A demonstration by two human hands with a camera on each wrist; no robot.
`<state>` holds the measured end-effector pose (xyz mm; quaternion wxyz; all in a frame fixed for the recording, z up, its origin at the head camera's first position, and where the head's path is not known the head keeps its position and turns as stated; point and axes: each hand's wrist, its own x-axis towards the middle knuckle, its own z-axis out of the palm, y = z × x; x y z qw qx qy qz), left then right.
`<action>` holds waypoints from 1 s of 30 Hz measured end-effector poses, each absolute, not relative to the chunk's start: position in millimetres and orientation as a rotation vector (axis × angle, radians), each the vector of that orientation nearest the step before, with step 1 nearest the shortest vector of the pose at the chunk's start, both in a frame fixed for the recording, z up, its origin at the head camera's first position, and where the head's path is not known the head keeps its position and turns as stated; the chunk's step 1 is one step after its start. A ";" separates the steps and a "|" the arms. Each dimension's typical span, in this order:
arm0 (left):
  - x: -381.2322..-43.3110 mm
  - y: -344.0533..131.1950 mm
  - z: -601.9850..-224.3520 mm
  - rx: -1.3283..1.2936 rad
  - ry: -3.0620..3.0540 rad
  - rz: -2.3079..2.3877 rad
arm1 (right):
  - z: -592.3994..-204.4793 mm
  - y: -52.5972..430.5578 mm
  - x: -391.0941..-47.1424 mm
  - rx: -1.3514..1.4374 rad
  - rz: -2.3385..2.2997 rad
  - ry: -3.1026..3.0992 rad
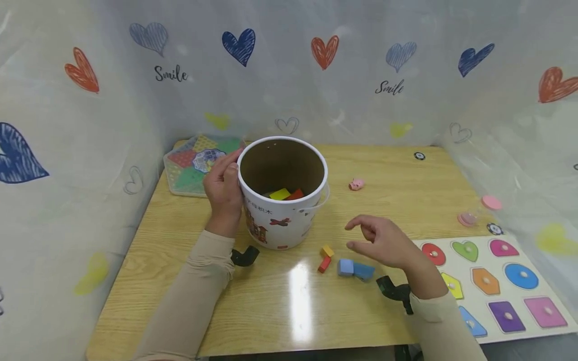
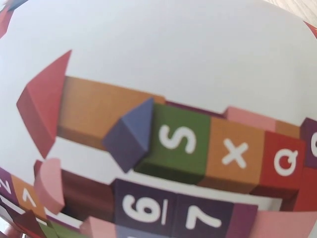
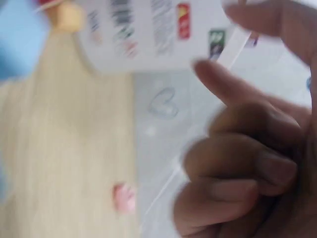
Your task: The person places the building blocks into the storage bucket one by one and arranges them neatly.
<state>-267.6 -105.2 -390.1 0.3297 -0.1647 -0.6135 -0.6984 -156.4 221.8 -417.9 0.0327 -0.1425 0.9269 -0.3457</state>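
A white bucket (image 1: 282, 220) with printed toy-block pictures stands on the table, yellow (image 1: 280, 194) and red (image 1: 295, 195) blocks inside. My left hand (image 1: 223, 188) grips its left side near the rim; the bucket wall (image 2: 173, 49) fills the left wrist view. My right hand (image 1: 384, 243) hovers right of the bucket holding nothing, thumb and index finger apart, other fingers curled. Below it lie a light blue block (image 1: 345, 267) and a darker blue block (image 1: 364, 271). Closer to the bucket are an orange-yellow block (image 1: 327, 251) and a red block (image 1: 324, 264).
A clear patterned plastic case (image 1: 185, 173) lies behind the left hand. A pink pig figure (image 1: 356, 184) sits right of the bucket. Further right are a pink sand timer (image 1: 478, 211), two round chips and a knobbed shape puzzle board (image 1: 456, 265). Heart-printed curtains surround the table (image 1: 149, 281).
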 end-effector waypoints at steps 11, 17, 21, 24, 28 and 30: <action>-269.8 -106.8 -388.0 -0.447 -1.585 -1.799 | -463.7 249.2 -128.1 -0.204 -0.581 2.816; -268.0 -104.8 -390.7 -0.455 -1.592 -1.793 | -427.6 253.0 -143.2 -0.209 -0.856 3.008; -268.9 -108.3 -392.1 -0.456 -1.584 -1.789 | -390.7 227.5 -166.6 -0.285 -1.291 3.111; -268.9 -108.9 -391.9 -0.458 -1.581 -1.782 | -367.9 199.3 -183.1 -0.369 -1.511 3.090; -269.3 -108.1 -391.1 -0.471 -1.589 -1.774 | -343.8 165.9 -192.1 -0.420 -1.529 3.028; -270.1 -108.5 -390.8 -0.479 -1.599 -1.769 | -333.7 153.4 -190.6 -0.402 -1.517 2.992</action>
